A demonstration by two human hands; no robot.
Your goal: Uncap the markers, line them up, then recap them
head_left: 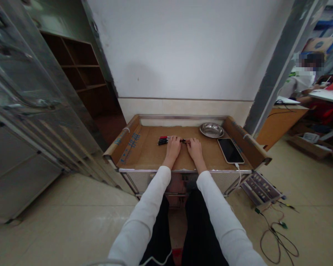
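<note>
A bundle of thin black and red pen-like items [163, 140] lies on the cardboard-lined cart top [147, 159], just left of my left hand [173, 147]. That hand has its fingers bent together at the right end of the bundle. Close to its right is my right hand [194, 147], fingers pressed together. Between the fingertips of both hands is a small dark object [184, 141], too small to name. What else the fingers cover is hidden.
A round metal dish [211, 130] sits at the back right, with a phone [230, 150] and white cable in front. Raised cardboard sides [242, 139] edge the cart. An equipment box [262, 190] and cables lie on the floor; a person [299, 81] sits far right.
</note>
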